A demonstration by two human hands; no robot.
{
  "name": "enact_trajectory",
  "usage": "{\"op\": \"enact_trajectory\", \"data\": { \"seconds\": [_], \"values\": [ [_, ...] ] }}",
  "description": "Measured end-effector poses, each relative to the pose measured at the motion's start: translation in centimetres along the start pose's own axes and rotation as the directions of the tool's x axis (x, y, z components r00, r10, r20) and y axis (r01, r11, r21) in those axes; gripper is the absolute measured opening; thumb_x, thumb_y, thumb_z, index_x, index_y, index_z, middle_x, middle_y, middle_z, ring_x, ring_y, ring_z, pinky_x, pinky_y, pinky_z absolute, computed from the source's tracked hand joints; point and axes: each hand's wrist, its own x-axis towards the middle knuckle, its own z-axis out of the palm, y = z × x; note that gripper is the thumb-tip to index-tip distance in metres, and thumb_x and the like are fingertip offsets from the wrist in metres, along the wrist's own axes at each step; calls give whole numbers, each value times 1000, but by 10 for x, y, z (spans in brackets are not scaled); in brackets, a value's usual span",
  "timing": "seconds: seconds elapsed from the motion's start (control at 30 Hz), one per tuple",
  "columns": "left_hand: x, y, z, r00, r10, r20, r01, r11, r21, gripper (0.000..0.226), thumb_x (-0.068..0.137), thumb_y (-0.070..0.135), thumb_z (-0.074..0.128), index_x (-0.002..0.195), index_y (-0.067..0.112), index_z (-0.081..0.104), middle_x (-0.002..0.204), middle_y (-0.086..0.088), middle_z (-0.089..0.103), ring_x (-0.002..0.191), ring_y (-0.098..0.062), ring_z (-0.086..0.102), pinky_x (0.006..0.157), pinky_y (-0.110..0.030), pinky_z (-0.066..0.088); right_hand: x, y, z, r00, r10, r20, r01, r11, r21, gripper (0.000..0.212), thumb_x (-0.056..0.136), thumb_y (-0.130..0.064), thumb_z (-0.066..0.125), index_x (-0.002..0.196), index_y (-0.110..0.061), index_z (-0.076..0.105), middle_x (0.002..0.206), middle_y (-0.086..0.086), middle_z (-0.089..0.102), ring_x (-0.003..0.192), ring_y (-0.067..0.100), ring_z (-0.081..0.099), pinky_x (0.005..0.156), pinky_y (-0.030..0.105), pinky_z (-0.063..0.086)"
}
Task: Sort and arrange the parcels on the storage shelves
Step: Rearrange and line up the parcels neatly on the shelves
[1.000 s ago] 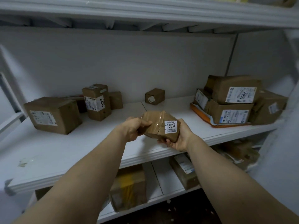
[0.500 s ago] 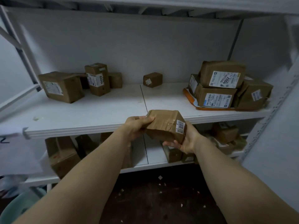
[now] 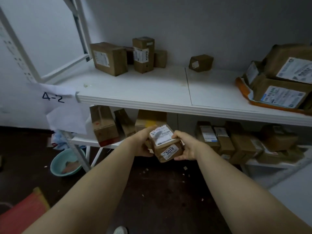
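A small brown parcel point(image 3: 166, 146) with a white shipping label on top and a sticker reading 3013 is held in front of the lower shelf. My left hand point(image 3: 141, 142) grips its left side and my right hand point(image 3: 184, 146) grips its right side. The white upper shelf point(image 3: 152, 92) carries a large box point(image 3: 109, 58), a tall box point(image 3: 143, 54) and a small box point(image 3: 200, 62) along the back wall. A stack of labelled parcels point(image 3: 280, 81) lies on an orange envelope at the right.
The lower shelf point(image 3: 84, 141) holds several upright brown parcels point(image 3: 103, 125) and more boxes at the right point(image 3: 236, 144). A paper sign reading 4-2 point(image 3: 53, 97) hangs on the shelf post. A teal basin point(image 3: 66, 163) and a red object point(image 3: 22, 215) sit on the dark floor.
The view has dropped and swung left. The parcel came down from upper-shelf height to the lower shelf level and turned, so its shipping label now faces up.
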Motion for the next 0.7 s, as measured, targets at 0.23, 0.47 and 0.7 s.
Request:
{"op": "enact_trajectory", "data": {
  "seconds": [0.23, 0.47, 0.7],
  "values": [
    [17, -10, -62, 971, 63, -233, -16, 980, 199, 15, 87, -2, 59, 101, 2, 56, 94, -14, 63, 88, -28, 63, 77, -36, 51, 48, -5, 74, 995, -53, -87, 38, 985, -167, 67, 64, -20, 84, 121, -10, 50, 110, 10, 66, 96, 23, 65, 85, 38, 54],
    [51, 22, -90, 976, 82, -202, -3, 932, 363, 26, 91, 10, 57, 116, 5, 52, 92, -10, 56, 71, -17, 51, 65, -29, 46, 90, -15, 97, 918, -100, -385, 85, 995, -54, 75, 45, -30, 79, 113, -10, 55, 106, 10, 65, 93, 27, 65, 77, 39, 58],
    [82, 58, -87, 989, 93, -117, -48, 939, 340, 38, 87, 16, 65, 121, 4, 52, 83, -6, 55, 71, -16, 53, 73, -33, 51, 98, -39, 93, 908, -216, -360, 206, 976, -65, 48, 68, -25, 68, 114, -13, 61, 100, 6, 68, 89, 19, 62, 71, 30, 52]
  ]
}}
